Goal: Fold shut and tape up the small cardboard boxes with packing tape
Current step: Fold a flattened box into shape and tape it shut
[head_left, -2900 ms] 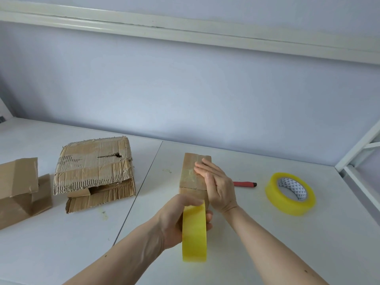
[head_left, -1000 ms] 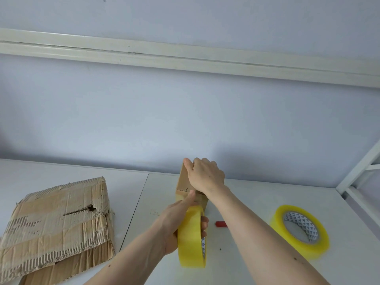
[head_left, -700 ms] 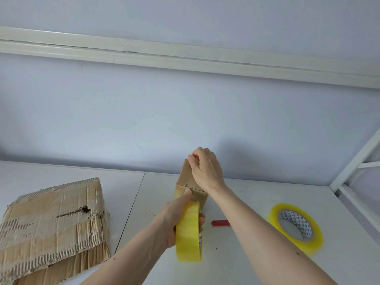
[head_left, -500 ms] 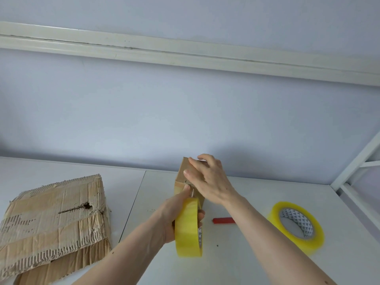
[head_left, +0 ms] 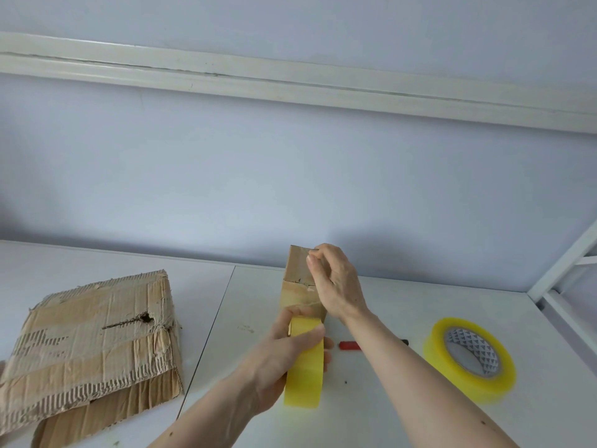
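Head view: hands (head_left: 284, 357) on tape roll (head_left: 305, 367), box (head_left: 298, 286).

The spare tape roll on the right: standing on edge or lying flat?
Lying flat: the spare tape roll rests on the table, its patterned core facing up.

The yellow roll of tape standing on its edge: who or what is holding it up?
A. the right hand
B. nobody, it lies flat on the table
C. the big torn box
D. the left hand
D: the left hand wraps its fingers round the upright yellow roll of packing tape, while the right hand is up on the small brown cardboard box.
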`<state>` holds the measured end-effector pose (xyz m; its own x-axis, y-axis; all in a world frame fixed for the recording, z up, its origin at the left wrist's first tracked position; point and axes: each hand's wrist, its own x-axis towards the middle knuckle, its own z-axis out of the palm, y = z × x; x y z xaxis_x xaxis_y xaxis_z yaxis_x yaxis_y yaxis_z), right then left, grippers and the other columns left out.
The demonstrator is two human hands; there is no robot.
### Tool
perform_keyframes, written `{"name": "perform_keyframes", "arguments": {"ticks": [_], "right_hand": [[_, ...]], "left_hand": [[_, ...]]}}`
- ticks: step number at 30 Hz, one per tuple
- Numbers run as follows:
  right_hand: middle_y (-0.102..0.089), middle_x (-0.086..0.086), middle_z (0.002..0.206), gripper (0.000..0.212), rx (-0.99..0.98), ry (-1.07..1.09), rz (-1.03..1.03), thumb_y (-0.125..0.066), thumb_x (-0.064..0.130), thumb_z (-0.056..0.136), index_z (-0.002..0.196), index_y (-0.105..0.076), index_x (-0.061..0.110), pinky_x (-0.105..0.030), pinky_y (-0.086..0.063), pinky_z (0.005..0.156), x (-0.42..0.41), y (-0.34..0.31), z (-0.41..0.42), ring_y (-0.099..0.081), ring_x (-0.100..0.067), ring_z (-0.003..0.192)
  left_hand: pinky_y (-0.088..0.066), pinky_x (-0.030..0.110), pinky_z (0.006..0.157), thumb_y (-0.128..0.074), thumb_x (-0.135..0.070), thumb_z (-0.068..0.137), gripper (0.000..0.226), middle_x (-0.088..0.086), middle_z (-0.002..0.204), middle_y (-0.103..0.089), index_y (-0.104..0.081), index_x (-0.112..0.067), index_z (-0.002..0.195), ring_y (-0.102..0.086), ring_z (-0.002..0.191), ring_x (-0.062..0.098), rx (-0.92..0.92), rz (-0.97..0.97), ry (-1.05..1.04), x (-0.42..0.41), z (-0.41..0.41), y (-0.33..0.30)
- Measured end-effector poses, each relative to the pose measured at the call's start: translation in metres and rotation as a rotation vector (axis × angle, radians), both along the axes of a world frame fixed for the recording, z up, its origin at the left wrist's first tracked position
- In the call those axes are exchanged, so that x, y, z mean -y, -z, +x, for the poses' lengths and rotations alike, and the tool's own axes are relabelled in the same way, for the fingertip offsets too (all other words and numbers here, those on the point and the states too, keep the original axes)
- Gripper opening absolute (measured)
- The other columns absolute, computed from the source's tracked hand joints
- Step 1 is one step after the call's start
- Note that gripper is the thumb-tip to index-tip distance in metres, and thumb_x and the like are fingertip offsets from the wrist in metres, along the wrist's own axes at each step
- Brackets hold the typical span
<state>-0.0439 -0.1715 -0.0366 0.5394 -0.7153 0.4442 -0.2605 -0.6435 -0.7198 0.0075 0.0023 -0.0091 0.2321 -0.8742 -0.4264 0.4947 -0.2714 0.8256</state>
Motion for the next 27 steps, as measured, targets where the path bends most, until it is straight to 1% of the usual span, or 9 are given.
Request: {"name": "perform_keyframes", "arguments": {"ticks": [3,5,7,10,14,16,18,23,27], "right_hand": [[-0.061,0.006,0.094,0.049,-0.014,0.036,0.000,-0.035,0.057,0.093,0.091,-0.062,0.016,-0.013,-0.040,0.077,-0.001,-0.008,0.002,-0.056,-0.005,0.090],[-0.062,0.005,0.091,0.045,-0.007,0.077,0.047,-0.039,0.054,0.095,0.090,-0.062,0.015,-0.021,-0.043,0.077,0.000,-0.015,0.004,-0.057,-0.010,0.088],[-0.062,0.001,0.088,0.037,0.020,0.117,0.150,-0.046,0.043,0.100,0.088,-0.061,0.010,-0.029,-0.044,0.075,0.001,-0.030,0.006,-0.056,-0.014,0.083],[-0.059,-0.003,0.080,0.040,-0.003,0.125,0.267,-0.047,0.037,0.101,0.087,-0.058,0.002,-0.033,-0.042,0.068,0.000,-0.055,0.008,-0.053,-0.018,0.075],[-0.069,-0.013,0.105,0.049,-0.082,0.125,0.431,-0.042,0.041,0.099,0.105,-0.062,-0.003,-0.033,-0.049,0.070,0.002,-0.078,0.010,-0.056,-0.023,0.081],[-0.066,-0.019,0.097,0.053,-0.141,0.111,0.472,-0.042,0.041,0.096,0.110,-0.059,-0.007,-0.033,-0.050,0.065,0.002,-0.085,0.010,-0.050,-0.022,0.075],[-0.057,-0.012,0.085,0.052,-0.205,0.118,0.572,-0.043,0.042,0.093,0.105,-0.059,-0.006,-0.038,-0.057,0.063,0.003,-0.086,0.010,-0.051,-0.023,0.074],[-0.058,-0.013,0.101,0.047,-0.383,0.145,0.799,-0.045,0.044,0.091,0.118,-0.054,0.008,-0.056,-0.061,0.064,0.004,-0.069,0.009,-0.064,-0.035,0.094],[-0.057,-0.019,0.118,0.047,-0.422,0.144,0.918,-0.045,0.046,0.096,0.129,-0.049,0.013,-0.063,-0.058,0.065,0.005,-0.057,0.010,-0.064,-0.042,0.096]], "left_hand": [[-0.059,0.043,0.079,-0.074,-0.005,0.079,0.055,0.021,0.098,-0.073,-0.055,-0.020,0.128,-0.071,0.081,0.030,-0.031,-0.039,-0.010,-0.006,0.001,-0.005],[-0.060,0.041,0.074,-0.070,-0.002,0.089,0.044,0.022,0.097,-0.073,-0.054,-0.018,0.127,-0.070,0.078,0.030,-0.012,-0.041,-0.010,-0.007,0.004,-0.011],[-0.059,0.040,0.072,-0.064,-0.012,0.097,0.031,0.024,0.094,-0.072,-0.052,-0.013,0.125,-0.069,0.074,0.030,0.028,-0.009,0.004,-0.008,0.007,-0.015],[-0.057,0.039,0.068,-0.070,-0.032,0.094,0.044,0.025,0.090,-0.071,-0.050,-0.008,0.126,-0.065,0.067,0.030,0.050,0.060,0.068,-0.014,0.007,-0.019],[-0.055,0.033,0.057,-0.068,-0.022,0.091,0.044,0.029,0.093,-0.070,-0.049,0.000,0.125,-0.061,0.057,0.025,-0.048,0.150,0.125,-0.018,0.005,-0.022],[-0.056,0.034,0.059,-0.067,-0.024,0.092,0.040,0.029,0.094,-0.070,-0.050,0.000,0.119,-0.061,0.057,0.024,-0.095,0.189,0.147,-0.020,0.006,-0.021],[-0.056,0.035,0.063,-0.070,-0.028,0.090,0.044,0.029,0.095,-0.069,-0.050,-0.002,0.119,-0.062,0.059,0.025,-0.110,0.207,0.152,-0.022,0.006,-0.018],[-0.057,0.036,0.063,-0.072,-0.028,0.091,0.049,0.028,0.094,-0.068,-0.052,0.000,0.125,-0.063,0.060,0.025,-0.128,0.206,0.095,-0.024,0.000,-0.003],[-0.058,0.039,0.065,-0.077,-0.038,0.082,0.059,0.028,0.095,-0.071,-0.060,0.006,0.118,-0.068,0.065,0.028,-0.102,0.221,0.032,-0.021,-0.006,0.005]]}}
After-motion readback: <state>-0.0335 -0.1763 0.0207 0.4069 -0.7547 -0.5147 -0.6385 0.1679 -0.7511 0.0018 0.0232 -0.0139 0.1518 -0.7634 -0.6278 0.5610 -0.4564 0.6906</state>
